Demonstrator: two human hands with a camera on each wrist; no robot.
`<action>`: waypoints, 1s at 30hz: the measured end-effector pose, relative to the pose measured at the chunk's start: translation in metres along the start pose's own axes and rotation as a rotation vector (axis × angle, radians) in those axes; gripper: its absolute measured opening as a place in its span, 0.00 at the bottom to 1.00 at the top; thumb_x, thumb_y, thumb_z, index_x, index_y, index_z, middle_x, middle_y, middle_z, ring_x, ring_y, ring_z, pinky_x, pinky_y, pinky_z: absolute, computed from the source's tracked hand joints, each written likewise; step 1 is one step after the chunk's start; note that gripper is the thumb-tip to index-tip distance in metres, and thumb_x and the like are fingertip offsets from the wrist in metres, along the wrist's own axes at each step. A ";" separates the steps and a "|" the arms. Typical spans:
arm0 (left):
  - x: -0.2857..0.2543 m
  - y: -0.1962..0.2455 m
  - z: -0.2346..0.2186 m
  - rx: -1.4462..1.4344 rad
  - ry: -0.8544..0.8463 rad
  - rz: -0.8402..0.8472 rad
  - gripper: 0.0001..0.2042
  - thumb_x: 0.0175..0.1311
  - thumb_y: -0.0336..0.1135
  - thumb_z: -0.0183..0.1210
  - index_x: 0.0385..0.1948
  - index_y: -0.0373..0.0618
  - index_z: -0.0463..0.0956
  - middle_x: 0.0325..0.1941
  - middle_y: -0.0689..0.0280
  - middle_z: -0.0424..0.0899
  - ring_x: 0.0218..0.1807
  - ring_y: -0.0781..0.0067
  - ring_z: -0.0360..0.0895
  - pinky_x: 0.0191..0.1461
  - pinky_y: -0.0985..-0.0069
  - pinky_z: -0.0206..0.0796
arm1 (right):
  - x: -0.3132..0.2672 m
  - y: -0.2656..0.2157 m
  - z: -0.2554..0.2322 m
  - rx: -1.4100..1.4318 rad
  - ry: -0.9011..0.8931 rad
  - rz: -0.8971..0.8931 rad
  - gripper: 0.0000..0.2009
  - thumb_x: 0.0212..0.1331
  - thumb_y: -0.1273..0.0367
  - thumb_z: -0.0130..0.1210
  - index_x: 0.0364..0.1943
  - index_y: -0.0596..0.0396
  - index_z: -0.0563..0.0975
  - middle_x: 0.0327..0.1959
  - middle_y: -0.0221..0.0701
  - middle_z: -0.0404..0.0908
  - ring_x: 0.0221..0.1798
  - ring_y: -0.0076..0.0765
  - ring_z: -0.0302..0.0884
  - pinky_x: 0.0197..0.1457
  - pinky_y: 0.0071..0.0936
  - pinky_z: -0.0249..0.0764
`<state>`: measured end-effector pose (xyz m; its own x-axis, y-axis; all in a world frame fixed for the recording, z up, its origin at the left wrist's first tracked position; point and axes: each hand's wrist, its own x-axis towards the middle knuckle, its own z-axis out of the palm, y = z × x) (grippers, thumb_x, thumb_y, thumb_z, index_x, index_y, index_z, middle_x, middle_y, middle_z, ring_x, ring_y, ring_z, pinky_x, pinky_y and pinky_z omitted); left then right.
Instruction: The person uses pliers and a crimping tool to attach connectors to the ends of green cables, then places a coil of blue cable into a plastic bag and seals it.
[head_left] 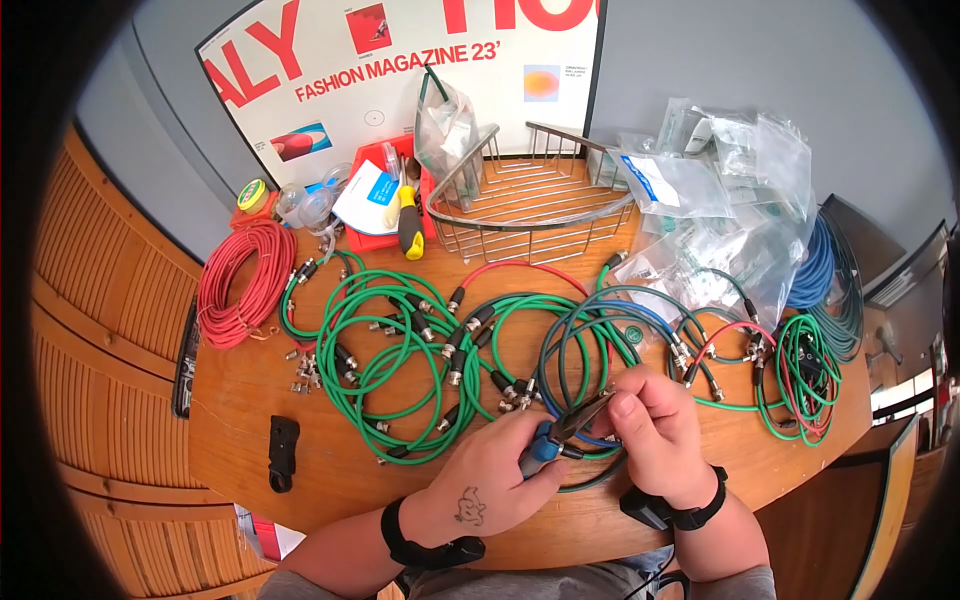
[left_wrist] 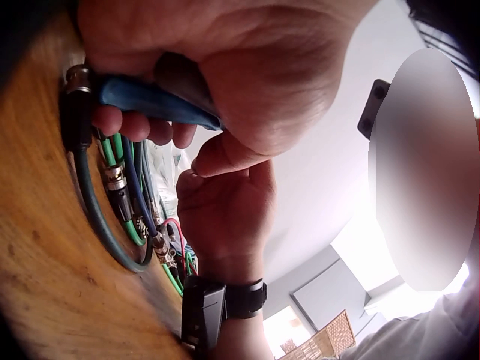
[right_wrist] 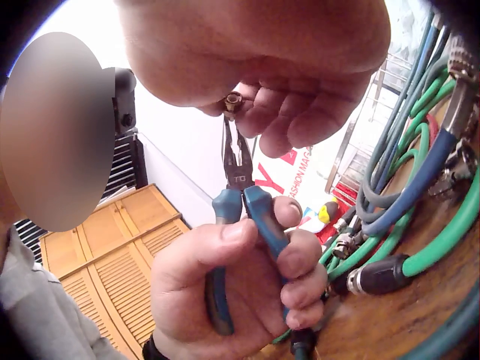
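Observation:
In the head view my left hand (head_left: 490, 472) grips blue-handled pliers (right_wrist: 262, 214) around both handles. The nose of the pliers points up toward my right hand (head_left: 652, 432). Between its thumb and fingers, the right hand pinches a small brass-coloured metal connector piece (right_wrist: 233, 100) right at the plier tips, best seen in the right wrist view. Below both hands lies a dark cable with black-sleeved metal plugs; one such plug (left_wrist: 77, 112) shows close by the left fingers in the left wrist view.
Green cable coils (head_left: 385, 365) with metal connectors spread across the wooden table (head_left: 350, 510). A red cable coil (head_left: 245, 285), loose metal connectors (head_left: 305, 372) and a black strap piece (head_left: 283, 452) lie left. Behind are a red bin (head_left: 375, 240), wire basket (head_left: 535, 228) and plastic bags (head_left: 745, 230).

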<state>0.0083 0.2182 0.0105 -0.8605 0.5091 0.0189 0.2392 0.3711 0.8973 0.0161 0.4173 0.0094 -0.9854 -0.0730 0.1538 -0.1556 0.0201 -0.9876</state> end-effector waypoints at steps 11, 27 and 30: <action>0.000 0.000 0.001 -0.017 0.005 -0.019 0.18 0.56 0.35 0.65 0.46 0.39 0.73 0.36 0.58 0.77 0.38 0.57 0.76 0.43 0.68 0.68 | 0.000 -0.001 0.005 0.121 0.034 0.023 0.16 0.73 0.62 0.45 0.33 0.60 0.75 0.22 0.26 0.76 0.26 0.19 0.70 0.30 0.20 0.67; 0.000 0.002 -0.001 -0.013 -0.008 -0.036 0.18 0.56 0.33 0.66 0.46 0.38 0.73 0.37 0.57 0.78 0.37 0.60 0.77 0.43 0.69 0.69 | 0.001 -0.004 0.007 0.162 0.056 0.036 0.19 0.73 0.60 0.46 0.30 0.61 0.76 0.25 0.28 0.77 0.27 0.20 0.71 0.33 0.19 0.68; 0.000 0.001 -0.001 -0.013 0.002 -0.011 0.18 0.55 0.33 0.66 0.46 0.38 0.73 0.37 0.57 0.78 0.37 0.61 0.77 0.43 0.69 0.69 | 0.001 -0.003 -0.001 -0.007 -0.009 -0.019 0.18 0.73 0.61 0.46 0.29 0.60 0.76 0.24 0.28 0.77 0.27 0.20 0.71 0.31 0.19 0.67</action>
<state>0.0080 0.2184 0.0116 -0.8642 0.5031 0.0097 0.2238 0.3670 0.9029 0.0151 0.4184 0.0121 -0.9815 -0.0825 0.1726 -0.1752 0.0258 -0.9842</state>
